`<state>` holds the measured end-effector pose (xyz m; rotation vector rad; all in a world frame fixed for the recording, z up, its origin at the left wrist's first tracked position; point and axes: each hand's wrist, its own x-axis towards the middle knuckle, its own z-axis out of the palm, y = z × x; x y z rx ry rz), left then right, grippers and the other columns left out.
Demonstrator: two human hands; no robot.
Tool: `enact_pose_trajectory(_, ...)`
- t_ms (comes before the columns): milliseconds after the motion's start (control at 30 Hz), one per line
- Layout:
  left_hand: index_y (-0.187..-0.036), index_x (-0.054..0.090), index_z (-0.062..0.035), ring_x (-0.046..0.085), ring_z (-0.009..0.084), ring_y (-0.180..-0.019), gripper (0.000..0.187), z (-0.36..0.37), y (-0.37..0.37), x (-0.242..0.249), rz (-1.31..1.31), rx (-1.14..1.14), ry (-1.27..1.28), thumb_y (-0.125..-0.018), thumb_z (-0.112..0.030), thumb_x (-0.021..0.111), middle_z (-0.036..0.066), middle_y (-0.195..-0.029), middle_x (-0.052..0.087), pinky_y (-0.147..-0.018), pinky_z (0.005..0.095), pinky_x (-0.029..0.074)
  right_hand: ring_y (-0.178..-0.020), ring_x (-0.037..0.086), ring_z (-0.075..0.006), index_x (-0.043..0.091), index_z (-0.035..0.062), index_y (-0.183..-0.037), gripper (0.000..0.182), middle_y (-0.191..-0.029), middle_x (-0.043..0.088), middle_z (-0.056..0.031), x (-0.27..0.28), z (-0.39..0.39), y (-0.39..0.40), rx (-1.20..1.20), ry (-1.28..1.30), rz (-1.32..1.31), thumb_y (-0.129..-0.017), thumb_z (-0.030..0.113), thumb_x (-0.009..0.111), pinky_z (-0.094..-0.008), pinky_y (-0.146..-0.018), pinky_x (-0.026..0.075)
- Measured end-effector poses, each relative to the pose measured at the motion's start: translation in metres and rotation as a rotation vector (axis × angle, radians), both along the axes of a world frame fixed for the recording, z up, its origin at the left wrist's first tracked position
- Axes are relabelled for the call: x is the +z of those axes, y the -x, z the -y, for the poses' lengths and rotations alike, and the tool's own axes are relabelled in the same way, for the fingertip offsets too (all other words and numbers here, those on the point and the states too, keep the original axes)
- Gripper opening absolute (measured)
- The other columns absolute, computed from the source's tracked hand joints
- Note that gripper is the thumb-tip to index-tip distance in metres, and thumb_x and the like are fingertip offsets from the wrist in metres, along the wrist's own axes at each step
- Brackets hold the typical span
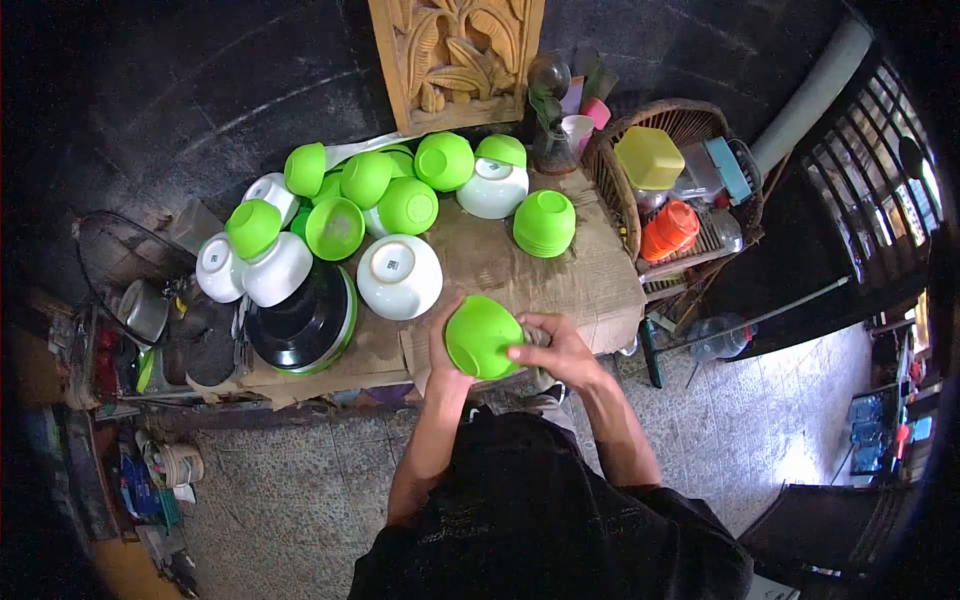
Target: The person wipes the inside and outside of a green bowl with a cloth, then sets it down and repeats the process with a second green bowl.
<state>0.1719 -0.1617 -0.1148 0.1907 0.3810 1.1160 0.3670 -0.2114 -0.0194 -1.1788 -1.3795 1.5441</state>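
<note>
A light green bowl (482, 338) is tilted on its side in front of my body, at the near edge of the table. My left hand (446, 350) wraps round its left side, fingers mostly hidden behind it. At its right side, my right hand (560, 352) is closed on a greyish cloth (538, 338), with the thumb by the rim. Just beyond my hands, a white bowl (399, 277) lies upside down on the table. Several green bowls are stacked upside down in a neat pile (544, 225) farther back on the right.
Cardboard (500, 255) covers the table. More green bowls (409, 206) and white bowls (493, 188) crowd its back left, beside a large black-topped round container (303, 318). A wicker rack (610, 190) with plastic containers stands at the right. A carved wooden panel (455, 60) leans behind.
</note>
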Motion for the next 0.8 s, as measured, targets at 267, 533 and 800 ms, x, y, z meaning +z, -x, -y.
enact_pose_trajectory(267,-0.113,0.066,-0.0035,0.073,0.0238,-0.088,0.033,0.015,-0.018,0.017,0.256,0.067,0.053,-0.105,-0.033,0.053,0.013,-0.104,0.073,-0.069,0.0384,0.061,-0.107,0.067,-0.0157,0.073,0.0005,-0.124,0.049,-0.114,0.076,-0.01,-0.01,0.001,0.017,0.038,-0.207,0.058,-0.085,0.026,0.087,-0.0338,-0.103,0.049)
enact_pose_trajectory(533,-0.128,0.061,0.0009,0.072,0.027,-0.103,0.04,-0.003,-0.016,0.023,-0.099,0.043,0.25,-0.103,-0.031,0.059,0.014,-0.116,0.071,-0.091,0.0404,0.059,-0.09,0.069,-0.0143,0.077,-0.002,-0.11,0.038,-0.104,0.077,-0.0109,-0.034,0.001,-0.007,-0.139,0.181,-0.134,-0.089,0.028,0.082,-0.0283,-0.081,0.053)
enact_pose_trajectory(800,-0.146,0.053,-0.0066,0.047,0.0284,-0.141,0.087,0.005,-0.023,0.042,-0.738,0.071,-1.088,-0.073,-0.029,0.095,0.016,-0.15,0.051,-0.119,0.0424,0.037,-0.102,0.07,-0.0215,0.065,0.001,-0.125,0.043,-0.109,0.073,-0.0071,-0.017,0.003,-0.018,-0.444,0.406,-0.311,-0.092,0.026,0.076,-0.0353,-0.093,0.054)
